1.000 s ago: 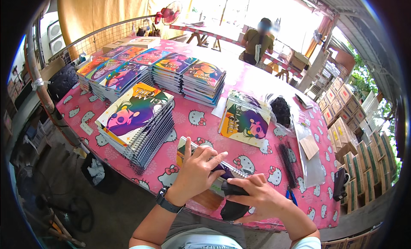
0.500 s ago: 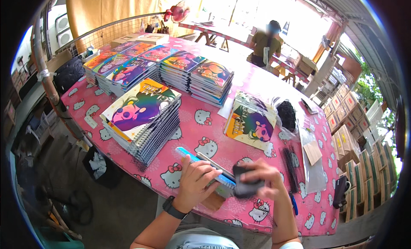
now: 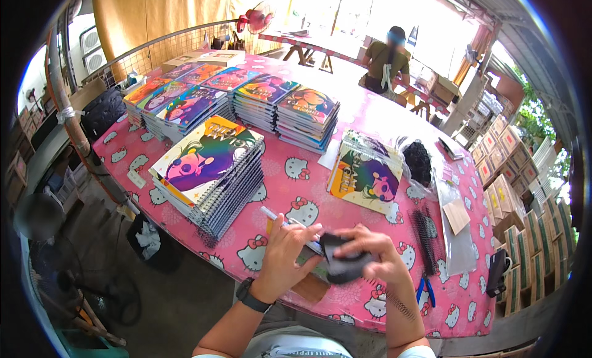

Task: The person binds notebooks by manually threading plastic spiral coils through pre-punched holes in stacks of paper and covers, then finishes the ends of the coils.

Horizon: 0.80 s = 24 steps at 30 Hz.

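Observation:
Near the table's front edge, my left hand (image 3: 287,244) grips a thin notebook (image 3: 270,215) by its spine side, fingers over the top edge. Closed around a dark, soft-looking black pad (image 3: 338,273), my right hand (image 3: 369,252) presses against the notebook's right end; its fingers are slightly blurred. A loose dark spiral wire (image 3: 401,305) shows in line with the spine, across my right forearm. Part of a brown wooden block (image 3: 309,288) shows below my hands. Left of them stands a tall stack of spiral-bound notebooks (image 3: 209,158); a lower notebook pile (image 3: 365,176) lies beyond my right hand.
More notebook stacks (image 3: 256,90) fill the table's far left. To the right lie black spiral wires (image 3: 425,235), blue-handled pliers (image 3: 424,291), clear plastic (image 3: 457,250) and a dark bundle (image 3: 417,164). A person (image 3: 387,62) sits at another table behind.
The notebook has turned, so its blue cover is less visible and a pale edge shows. The black pad has shifted slightly left with my right hand. More spiral wire shows by my right forearm.

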Each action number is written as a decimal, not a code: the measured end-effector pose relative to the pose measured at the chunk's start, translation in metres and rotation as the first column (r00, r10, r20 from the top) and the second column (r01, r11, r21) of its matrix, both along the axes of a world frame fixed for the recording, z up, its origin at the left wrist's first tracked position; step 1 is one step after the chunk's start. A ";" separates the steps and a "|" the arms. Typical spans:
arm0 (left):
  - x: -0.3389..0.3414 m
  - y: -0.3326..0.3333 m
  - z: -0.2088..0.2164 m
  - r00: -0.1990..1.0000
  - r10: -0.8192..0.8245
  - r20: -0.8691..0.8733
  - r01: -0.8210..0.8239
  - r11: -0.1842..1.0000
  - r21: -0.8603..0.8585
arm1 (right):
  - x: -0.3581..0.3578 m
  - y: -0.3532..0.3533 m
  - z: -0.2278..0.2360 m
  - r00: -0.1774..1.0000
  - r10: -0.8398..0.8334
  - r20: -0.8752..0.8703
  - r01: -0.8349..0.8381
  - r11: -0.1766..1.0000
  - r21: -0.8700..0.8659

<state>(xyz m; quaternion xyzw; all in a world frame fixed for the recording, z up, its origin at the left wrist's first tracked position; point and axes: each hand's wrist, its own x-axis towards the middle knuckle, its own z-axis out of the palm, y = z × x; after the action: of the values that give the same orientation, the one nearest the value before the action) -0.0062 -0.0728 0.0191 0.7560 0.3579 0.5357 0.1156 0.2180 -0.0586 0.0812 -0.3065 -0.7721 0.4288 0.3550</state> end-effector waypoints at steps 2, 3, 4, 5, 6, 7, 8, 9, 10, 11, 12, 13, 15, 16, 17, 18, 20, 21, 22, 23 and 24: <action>-0.004 0.005 -0.001 1.000 -0.014 -0.026 0.015 1.000 0.003 | -0.003 0.017 -0.017 0.936 -0.301 0.182 0.297 0.953 0.053; -0.001 0.006 0.001 0.999 -0.045 -0.023 0.045 0.999 0.003 | 0.009 0.024 -0.028 0.906 -0.361 0.219 0.350 0.932 0.090; 0.000 0.011 0.005 0.998 -0.059 -0.018 0.059 0.998 0.016 | 0.008 0.020 -0.021 0.967 -0.253 0.011 0.254 0.966 -0.058; -0.002 0.014 0.010 0.998 0.017 -0.066 -0.015 1.000 0.023 | 0.006 0.010 -0.014 0.966 -0.153 -0.208 0.113 0.975 -0.191; -0.004 0.017 0.017 0.990 0.091 -0.112 -0.088 0.996 0.033 | 0.003 0.005 -0.010 0.902 -0.077 -0.425 -0.053 0.956 -0.287; -0.004 0.018 0.019 0.974 0.152 -0.169 -0.149 0.988 0.031 | 0.002 0.003 -0.013 0.910 -0.021 -0.415 -0.100 0.958 -0.268; -0.006 0.021 0.016 0.975 0.149 -0.167 -0.150 0.989 0.006 | 0.000 0.007 -0.016 0.973 -0.139 -0.186 0.090 0.963 -0.253; -0.012 0.025 0.013 0.973 0.153 -0.172 -0.157 0.988 -0.010 | -0.004 0.017 -0.020 0.965 -0.258 0.040 0.261 0.947 -0.188; -0.016 0.028 0.010 0.972 0.156 -0.176 -0.163 0.986 -0.025 | -0.007 0.025 -0.027 0.891 -0.377 0.254 0.409 0.908 -0.087; -0.017 0.028 0.009 0.976 0.150 -0.155 -0.155 0.988 -0.019 | -0.006 0.028 -0.026 0.840 -0.456 0.294 0.458 0.886 0.064; -0.017 0.030 0.007 0.982 0.132 -0.134 -0.135 0.991 -0.016 | -0.005 0.024 -0.023 0.948 -0.312 0.060 0.316 0.945 -0.087; -0.017 0.031 0.006 0.987 0.113 -0.113 -0.115 0.993 -0.012 | -0.004 0.018 -0.018 0.967 -0.166 -0.196 0.127 0.973 -0.195; -0.016 0.026 0.005 0.985 0.126 -0.118 -0.128 0.992 -0.010 | -0.006 0.016 -0.019 0.986 -0.046 -0.159 0.031 0.995 -0.095; -0.017 0.026 0.007 0.977 0.167 -0.132 -0.166 0.986 0.016 | -0.005 0.021 -0.022 0.985 -0.173 -0.018 0.170 0.979 -0.111; -0.017 0.028 0.013 0.968 0.208 -0.142 -0.201 0.978 0.060 | -0.004 0.030 -0.026 0.948 -0.295 0.121 0.306 0.948 -0.090; -0.017 0.027 0.010 0.978 0.206 -0.012 -0.206 0.978 -0.005 | -0.001 0.035 -0.029 0.877 -0.409 0.254 0.434 0.899 -0.052; -0.020 0.030 -0.004 0.937 0.231 0.262 -0.205 0.971 -0.124 | 0.004 0.029 -0.029 0.966 -0.248 -0.072 0.222 0.940 -0.260; -0.020 0.037 -0.015 0.923 0.194 0.332 -0.156 0.978 -0.138 | -0.006 0.025 -0.024 0.979 -0.133 -0.153 0.106 0.979 -0.173; -0.018 0.038 -0.021 0.877 0.117 0.465 -0.006 0.973 -0.233 | -0.013 0.022 -0.025 0.973 -0.016 -0.228 -0.004 0.996 -0.087; -0.014 0.037 -0.025 0.801 0.060 0.596 0.153 0.941 -0.301 | -0.013 0.022 -0.029 0.984 -0.088 -0.154 0.075 0.993 -0.087; -0.012 0.035 -0.029 0.698 0.027 0.716 0.313 0.887 -0.339 | -0.012 0.023 -0.035 0.984 -0.158 -0.078 0.152 0.985 -0.082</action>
<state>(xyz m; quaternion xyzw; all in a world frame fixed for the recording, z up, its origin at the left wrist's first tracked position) -0.0180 -0.0379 -0.0096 0.4748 0.3351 0.6771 0.4514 0.2059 -0.0354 0.0465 -0.3607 -0.7135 0.4413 0.4075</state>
